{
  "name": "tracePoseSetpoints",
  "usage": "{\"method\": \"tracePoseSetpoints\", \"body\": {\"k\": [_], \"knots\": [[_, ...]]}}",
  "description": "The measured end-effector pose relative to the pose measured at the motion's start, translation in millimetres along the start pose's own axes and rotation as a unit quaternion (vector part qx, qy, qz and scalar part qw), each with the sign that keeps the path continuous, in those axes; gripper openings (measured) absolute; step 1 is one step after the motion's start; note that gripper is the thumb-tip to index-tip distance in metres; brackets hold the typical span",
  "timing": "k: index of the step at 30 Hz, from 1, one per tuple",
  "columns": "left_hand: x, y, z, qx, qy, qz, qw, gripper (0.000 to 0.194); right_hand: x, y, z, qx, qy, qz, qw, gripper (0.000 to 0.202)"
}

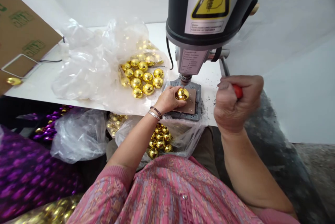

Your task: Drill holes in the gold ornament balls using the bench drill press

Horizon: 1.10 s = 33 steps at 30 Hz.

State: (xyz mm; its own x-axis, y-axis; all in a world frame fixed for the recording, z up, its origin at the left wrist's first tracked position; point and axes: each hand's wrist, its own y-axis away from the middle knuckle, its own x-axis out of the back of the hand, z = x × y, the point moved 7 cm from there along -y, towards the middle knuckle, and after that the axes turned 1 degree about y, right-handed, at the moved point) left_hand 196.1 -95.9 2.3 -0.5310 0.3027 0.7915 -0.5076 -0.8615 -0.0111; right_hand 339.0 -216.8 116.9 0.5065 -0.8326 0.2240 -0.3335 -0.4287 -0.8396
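Between the thumb and fingers of my left hand is a shiny gold faceted ball. It rests on a brown board over the grey base of a drill press. The drill's chuck is directly above the ball, and its thin bit reaches down to the ball's top; whether it has entered I cannot tell. My right hand is closed around the red-knobbed lever on the press's right side. Dark shavings lie around the base.
Several gold balls lie on a clear plastic bag at the left of the white table. More gold balls fill a bag at my lap. A cardboard box stands far left, above purple bagged balls.
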Motion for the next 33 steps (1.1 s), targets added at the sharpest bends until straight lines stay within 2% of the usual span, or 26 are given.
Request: {"method": "tracePoseSetpoints", "body": {"k": [10, 16, 19, 21, 24, 26, 28, 30, 33], "knots": [[-2.2, 0, -4, -0.004, 0.02, 0.011, 1.0, 0.041, -16, 17, 19, 0.045, -0.084, 0.029, 0.995, 0.01], [-3.9, 0, -7, 0.005, 0.031, 0.01, 0.999, 0.05, -29, 30, 37, 0.066, -0.096, 0.031, 0.993, 0.013], [-3.5, 0, -7, 0.005, 0.026, 0.008, 1.0, 0.051, -24, 23, 32, 0.08, -0.089, 0.018, 0.993, 0.019], [-3.6, -1, -6, 0.001, 0.023, 0.008, 1.0, 0.049, -14, 7, 20, 0.075, -0.076, 0.013, 0.994, 0.024], [-3.0, 0, -2, -0.008, 0.027, 0.015, 0.999, 0.044, 1, -29, -1, 0.015, -0.05, 0.015, 0.999, 0.027], [0.1, 4, 1, -0.009, 0.037, 0.028, 0.999, 0.044, 1, -51, -3, -0.09, -0.071, -0.013, 0.993, 0.029], [5.0, 14, 2, -0.017, 0.048, 0.027, 0.998, 0.047, -2, -66, -5, -0.145, -0.096, -0.028, 0.984, 0.027], [11.4, 29, 2, -0.039, 0.056, 0.0, 0.998, 0.052, -5, -72, -5, -0.166, -0.11, -0.031, 0.979, 0.025], [24.6, 57, -5, -0.086, 0.07, -0.068, 0.992, 0.066, -6, -71, -4, -0.172, -0.114, -0.018, 0.978, 0.026]]}}
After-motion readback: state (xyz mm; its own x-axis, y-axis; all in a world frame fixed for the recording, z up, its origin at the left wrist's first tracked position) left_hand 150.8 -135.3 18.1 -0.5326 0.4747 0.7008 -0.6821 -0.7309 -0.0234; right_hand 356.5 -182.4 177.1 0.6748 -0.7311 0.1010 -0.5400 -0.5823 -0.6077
